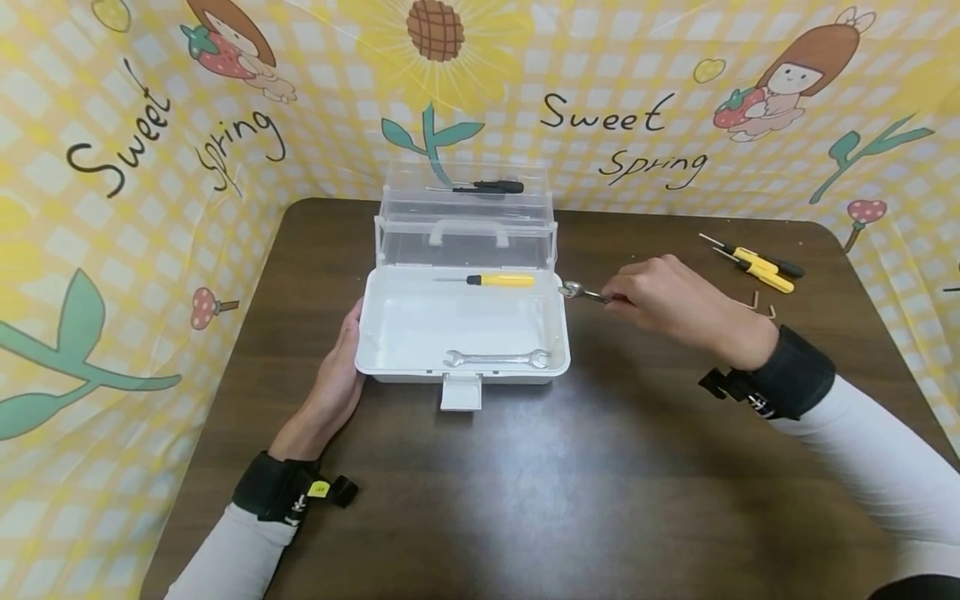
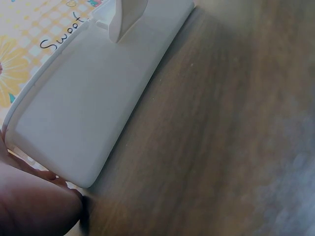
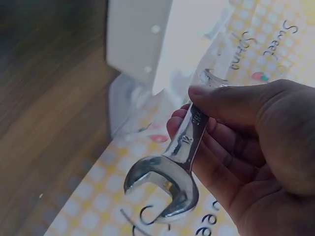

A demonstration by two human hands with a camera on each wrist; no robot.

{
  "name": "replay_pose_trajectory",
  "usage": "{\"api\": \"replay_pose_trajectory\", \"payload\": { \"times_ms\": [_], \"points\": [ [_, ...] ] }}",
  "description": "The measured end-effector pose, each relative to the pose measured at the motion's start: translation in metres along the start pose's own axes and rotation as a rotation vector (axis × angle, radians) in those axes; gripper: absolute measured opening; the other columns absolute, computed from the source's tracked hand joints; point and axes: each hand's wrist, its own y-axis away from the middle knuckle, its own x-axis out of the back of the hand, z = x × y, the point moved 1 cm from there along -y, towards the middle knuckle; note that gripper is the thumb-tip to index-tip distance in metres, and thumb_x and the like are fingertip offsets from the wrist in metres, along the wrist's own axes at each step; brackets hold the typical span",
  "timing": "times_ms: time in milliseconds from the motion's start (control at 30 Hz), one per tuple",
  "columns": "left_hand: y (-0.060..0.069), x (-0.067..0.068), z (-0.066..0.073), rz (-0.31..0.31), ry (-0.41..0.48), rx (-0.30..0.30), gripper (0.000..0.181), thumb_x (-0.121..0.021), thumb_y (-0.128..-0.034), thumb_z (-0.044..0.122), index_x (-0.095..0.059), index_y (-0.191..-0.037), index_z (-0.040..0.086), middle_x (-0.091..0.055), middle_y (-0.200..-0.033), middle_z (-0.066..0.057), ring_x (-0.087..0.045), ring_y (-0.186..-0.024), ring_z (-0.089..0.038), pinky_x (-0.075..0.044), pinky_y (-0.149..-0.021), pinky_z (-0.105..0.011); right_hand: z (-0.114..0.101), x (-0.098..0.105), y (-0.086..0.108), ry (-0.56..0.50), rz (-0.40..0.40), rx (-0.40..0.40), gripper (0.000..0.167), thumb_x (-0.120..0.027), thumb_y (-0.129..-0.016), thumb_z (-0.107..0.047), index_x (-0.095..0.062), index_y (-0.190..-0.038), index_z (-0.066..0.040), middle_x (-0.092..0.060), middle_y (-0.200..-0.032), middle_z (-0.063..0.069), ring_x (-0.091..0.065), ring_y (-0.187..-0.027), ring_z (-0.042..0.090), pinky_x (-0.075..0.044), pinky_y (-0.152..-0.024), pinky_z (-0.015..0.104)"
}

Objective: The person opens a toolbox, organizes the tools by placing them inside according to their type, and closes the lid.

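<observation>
Right hand (image 1: 663,296) is pinching a wrench (image 1: 579,291) near the white box's (image 1: 461,323) three o'clock edge.
The left hand (image 1: 337,367), fingers fairly straight, is resting along its nine o'clock side, seemingly steadying it; the pinch is probably leaving the wrench's end free. Some left fingertips are hiding; bent keys (image 1: 754,301) toward three o'clock are showing only partly behind the right wrist.

The toolbox (image 1: 450,321) is white, wrench (image 3: 185,140) silver, table (image 1: 487,500) brown, cloth (image 1: 622,52) checked yellow and white.
</observation>
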Motion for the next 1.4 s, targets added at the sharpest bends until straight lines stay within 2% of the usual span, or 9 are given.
{"api": "replay_pose_trajectory", "payload": {
  "times_ms": [200, 433, 600, 900, 1067, 1233, 1400],
  "points": [
    [-0.002, 0.001, 0.001, -0.011, -0.003, -0.014, 0.069, -0.021, -0.1137, 0.056, -0.002, -0.172, 0.023, 0.000, -0.179, 0.005, -0.002, -0.163, -0.014, -0.003, -0.132, -0.047, -0.016, 0.000, -0.015, -0.020, -0.007, 0.017, 0.009, -0.081, -0.091, 0.002, -0.079, -0.098, -0.002, -0.075, -0.088, 0.005, -0.066, -0.072, 0.013, -0.057, -0.064, 0.034],
    [-0.003, 0.002, 0.002, -0.007, 0.007, -0.025, 0.069, -0.022, -0.1137, 0.055, -0.003, -0.172, 0.023, -0.002, -0.179, 0.004, -0.003, -0.163, -0.014, -0.004, -0.132, -0.047, -0.036, -0.001, -0.036, -0.035, -0.044, 0.044, 0.004, -0.078, -0.094, 0.001, -0.078, -0.096, -0.002, -0.067, -0.079, 0.002, -0.053, -0.063, 0.012, -0.045, -0.057, 0.028],
    [-0.003, 0.002, 0.003, -0.005, 0.013, -0.026, 0.069, -0.022, -0.1140, 0.054, -0.003, -0.172, 0.023, -0.002, -0.179, 0.005, -0.003, -0.163, -0.014, -0.004, -0.132, -0.046, -0.051, -0.004, -0.051, -0.049, -0.069, 0.077, 0.004, -0.075, -0.096, 0.001, -0.077, -0.095, -0.002, -0.069, -0.080, 0.003, -0.051, -0.062, 0.012, -0.043, -0.056, 0.026],
    [-0.002, 0.002, 0.003, -0.008, 0.011, -0.022, 0.068, -0.021, -0.1143, 0.054, -0.003, -0.172, 0.023, -0.002, -0.179, 0.004, -0.004, -0.162, -0.013, -0.005, -0.132, -0.045, -0.065, -0.010, -0.068, -0.071, -0.024, 0.156, 0.012, -0.073, -0.097, 0.001, -0.072, -0.086, -0.005, -0.060, -0.073, 0.001, -0.044, -0.059, 0.010, -0.038, -0.055, 0.025],
    [-0.001, 0.002, 0.003, -0.013, 0.008, -0.022, 0.069, -0.021, -0.1139, 0.055, -0.002, -0.172, 0.023, -0.002, -0.179, 0.005, -0.003, -0.162, -0.013, -0.005, -0.132, -0.044, -0.072, -0.019, -0.077, -0.080, -0.036, 0.192, 0.016, -0.071, -0.097, 0.001, -0.071, -0.083, -0.005, -0.057, -0.070, 0.000, -0.042, -0.060, 0.010, -0.038, -0.056, 0.026],
    [0.001, 0.002, 0.002, -0.022, 0.008, -0.021, 0.067, -0.020, -0.1144, 0.053, -0.002, -0.172, 0.023, -0.002, -0.179, 0.005, -0.003, -0.162, -0.013, -0.005, -0.132, -0.044, -0.080, -0.034, -0.084, -0.063, -0.093, 0.219, 0.014, -0.072, -0.098, -0.002, -0.074, -0.085, -0.007, -0.060, -0.071, -0.002, -0.046, -0.063, 0.011, -0.042, -0.060, 0.026],
    [0.001, 0.001, 0.000, -0.023, 0.004, -0.016, 0.067, -0.020, -0.1143, 0.054, -0.003, -0.172, 0.024, -0.003, -0.179, 0.005, -0.004, -0.162, -0.013, -0.006, -0.132, -0.044, -0.084, -0.046, -0.091, -0.067, -0.119, 0.212, 0.017, -0.071, -0.098, -0.002, -0.073, -0.083, -0.008, -0.055, -0.068, -0.003, -0.047, -0.064, 0.012, -0.040, -0.061, 0.026]
  ]
}}
